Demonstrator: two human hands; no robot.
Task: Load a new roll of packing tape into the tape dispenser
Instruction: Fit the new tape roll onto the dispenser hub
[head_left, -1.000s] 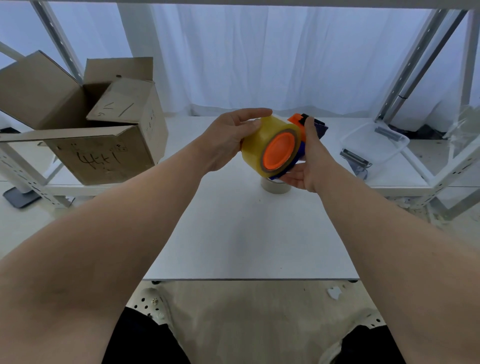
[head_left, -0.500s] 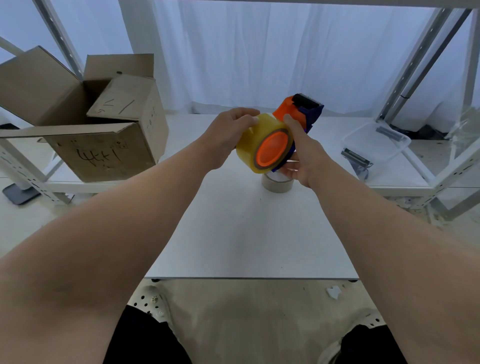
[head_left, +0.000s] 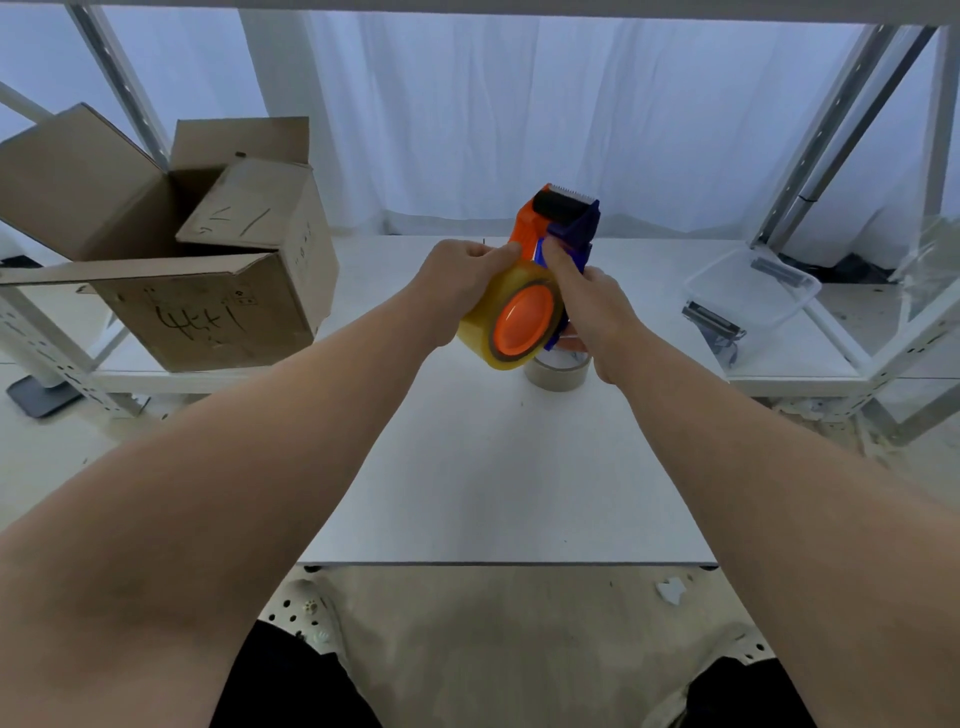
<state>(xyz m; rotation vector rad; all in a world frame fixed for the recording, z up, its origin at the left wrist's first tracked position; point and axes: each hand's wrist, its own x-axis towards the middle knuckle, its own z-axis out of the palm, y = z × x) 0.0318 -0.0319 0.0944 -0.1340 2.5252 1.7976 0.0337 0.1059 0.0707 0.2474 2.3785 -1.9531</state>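
An orange and blue tape dispenser (head_left: 563, 218) is held upright above the white table (head_left: 509, 467), its toothed blade and black roller at the top. A yellowish clear tape roll (head_left: 485, 317) sits on the dispenser's orange hub (head_left: 522, 322). My left hand (head_left: 462, 286) grips the roll's upper left side, fingertips by the orange frame. My right hand (head_left: 587, 306) wraps the dispenser's right side, thumb up on the blue part. The handle is hidden behind that hand.
A nearly used-up tape core (head_left: 558, 369) stands on the table right under the dispenser. An open cardboard box (head_left: 208, 291) sits on the left shelf. A clear plastic container (head_left: 753, 286) with metal parts lies on the right shelf. Metal rack posts stand both sides.
The dispenser has tilted upright, its blade end rising. Both hands shifted their grip, and the roll now sits lower with the hub facing me.
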